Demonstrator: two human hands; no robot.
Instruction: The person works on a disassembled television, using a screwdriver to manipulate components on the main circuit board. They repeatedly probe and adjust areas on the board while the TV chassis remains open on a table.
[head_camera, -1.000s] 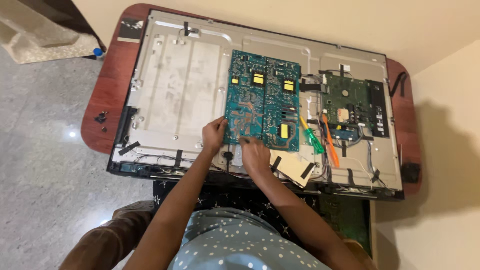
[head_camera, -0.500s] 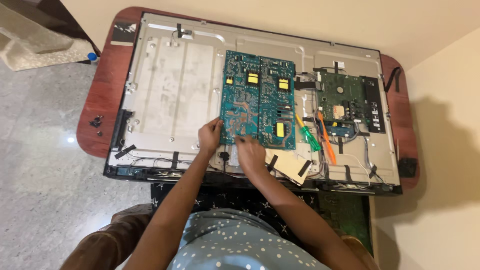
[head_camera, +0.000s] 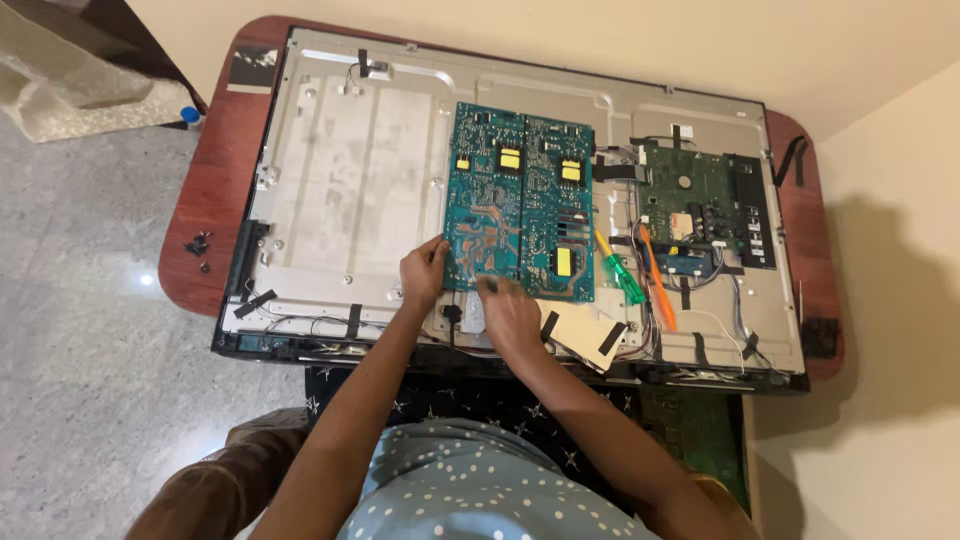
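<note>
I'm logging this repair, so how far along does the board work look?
Done: the panel's metal back lies bare, loose screws on the table. In hand: left hand and right hand at the blue-green circuit board's lower edge. Left: green board untouched.

We see a teal-green circuit board (head_camera: 520, 205) with yellow blocks, a darker green board (head_camera: 700, 205), a grey metal television back panel (head_camera: 350, 190), a reddish-brown wooden table (head_camera: 205, 215), green (head_camera: 620, 275) and orange (head_camera: 657, 290) screwdrivers, and a pale blue shirt (head_camera: 470, 490) with white dots.
</note>
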